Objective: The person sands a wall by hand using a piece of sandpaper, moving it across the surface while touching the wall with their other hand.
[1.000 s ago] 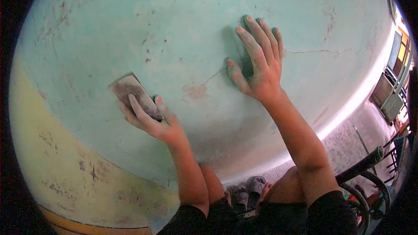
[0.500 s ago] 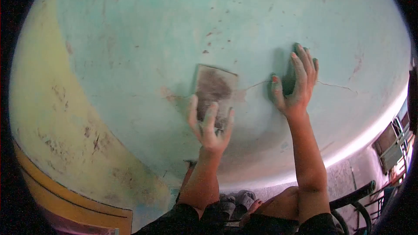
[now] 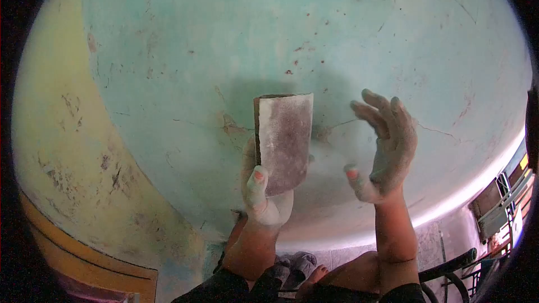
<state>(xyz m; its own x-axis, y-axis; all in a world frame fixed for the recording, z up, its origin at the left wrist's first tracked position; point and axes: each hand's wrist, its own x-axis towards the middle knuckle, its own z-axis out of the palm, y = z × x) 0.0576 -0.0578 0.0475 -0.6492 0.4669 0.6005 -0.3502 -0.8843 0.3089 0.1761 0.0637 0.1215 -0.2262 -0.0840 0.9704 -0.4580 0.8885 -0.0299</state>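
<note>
My left hand (image 3: 261, 196) grips a sheet of sandpaper (image 3: 285, 137) by its lower edge, thumb on its worn brown-grey face, and holds it upright, lifted off the wall. The pale green painted wall (image 3: 196, 50) fills the view, scuffed and cracked, with a bare patch (image 3: 229, 126) just left of the sheet. My right hand (image 3: 387, 146) hovers to the right of the sandpaper, off the wall, palm dusted with green powder, fingers spread and holding nothing.
A yellow band of wall (image 3: 62, 157) runs down the left side, with an orange strip (image 3: 84, 258) below it. My knees and sandalled feet (image 3: 297, 266) show at the bottom. A dark curved metal frame (image 3: 449, 266) and a window grille (image 3: 497, 207) lie at the lower right.
The sandpaper was pressed flat on the wall and slid rightward; now my left hand has turned it face-out, away from the wall. My right hand has lifted off the wall.
</note>
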